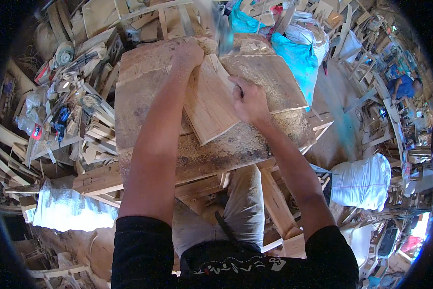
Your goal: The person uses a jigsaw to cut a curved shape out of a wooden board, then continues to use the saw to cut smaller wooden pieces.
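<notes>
Looking from left to right, we first see a heap of pale wooden offcuts and scrap sticks (76,111) piled beside the thick, sawdust-covered wooden tabletop (144,96). Our left hand (187,53) rests knuckles-up at the far edge of a flat, pale wooden board with curved pencil lines (209,108), its fingers curled down against the wood and pressed together. That board lies on the tabletop between our two hands. Our right hand (249,101) sits on its right side, fingers closed around something small and dark; what it is we cannot tell. Further right stands a bright blue plastic sack (298,60), and lower down a white woven sack (363,180).
</notes>
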A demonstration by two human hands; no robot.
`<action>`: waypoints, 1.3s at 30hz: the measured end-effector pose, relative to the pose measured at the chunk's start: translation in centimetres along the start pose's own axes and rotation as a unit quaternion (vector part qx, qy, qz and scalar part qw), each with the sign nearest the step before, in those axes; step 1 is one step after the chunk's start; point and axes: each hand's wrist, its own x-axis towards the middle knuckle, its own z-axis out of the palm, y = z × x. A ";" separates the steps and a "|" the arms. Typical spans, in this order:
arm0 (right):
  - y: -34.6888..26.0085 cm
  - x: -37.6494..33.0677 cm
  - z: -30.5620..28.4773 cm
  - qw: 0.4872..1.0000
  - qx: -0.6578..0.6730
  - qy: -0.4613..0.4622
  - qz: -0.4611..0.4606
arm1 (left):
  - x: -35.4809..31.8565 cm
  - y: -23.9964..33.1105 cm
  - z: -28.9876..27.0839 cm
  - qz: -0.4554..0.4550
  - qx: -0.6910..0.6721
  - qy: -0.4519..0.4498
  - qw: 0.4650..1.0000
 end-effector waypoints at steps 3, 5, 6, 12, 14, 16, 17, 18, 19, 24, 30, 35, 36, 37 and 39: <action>-0.2 0.2 -0.2 1.000 -0.006 -0.016 0.016 | -0.4 0.4 -0.4 -0.024 -0.002 0.012 1.000; 0.1 0.3 0.2 1.000 -0.009 -0.009 0.002 | -0.3 0.1 -0.6 -0.035 -0.008 0.003 0.999; 0.0 0.3 0.1 1.000 -0.005 -0.015 0.008 | -0.4 0.1 -0.8 -0.035 -0.022 -0.013 0.999; 0.6 0.4 0.1 1.000 0.001 -0.008 -0.005 | -0.9 0.8 -1.5 -0.030 -0.031 -0.017 0.999; 0.6 0.4 0.0 1.000 -0.001 -0.013 0.001 | -0.8 0.8 -1.3 -0.021 -0.019 -0.015 0.999; -0.1 0.6 -0.2 0.999 -0.018 -0.035 0.026 | -0.7 0.2 -0.8 -0.011 0.001 0.007 1.000; -0.4 0.6 -0.3 0.998 -0.027 -0.046 0.039 | -0.4 0.0 -0.7 -0.010 0.006 0.008 1.000; -0.4 0.7 -0.2 0.999 -0.023 -0.038 0.030 | 0.1 -0.2 -0.5 -0.007 0.011 0.009 1.000; -0.3 0.7 0.0 0.999 -0.019 -0.030 0.021 | 0.5 -0.4 -0.3 -0.005 0.016 0.010 1.000; 0.5 0.7 0.6 1.000 -0.003 -0.001 0.002 | 0.8 -0.6 0.3 0.001 0.007 0.038 0.999; -0.6 1.0 0.0 0.998 -0.026 -0.038 0.041 | 1.9 -1.3 1.0 0.019 0.038 0.071 0.997; 0.2 1.0 0.5 1.000 -0.016 -0.008 0.019 | 3.0 -0.9 1.3 0.022 0.048 0.036 0.998; -0.2 1.1 0.7 1.000 -0.012 -0.016 0.024 | 3.3 -1.8 1.2 0.031 0.065 0.032 0.997; -0.7 1.3 1.0 0.999 -0.007 -0.024 0.029 | 3.5 -2.9 1.0 0.023 0.065 0.034 0.997; -0.5 1.2 1.0 0.998 -0.012 -0.032 0.044 | 2.6 -2.0 0.8 0.011 0.036 0.034 0.999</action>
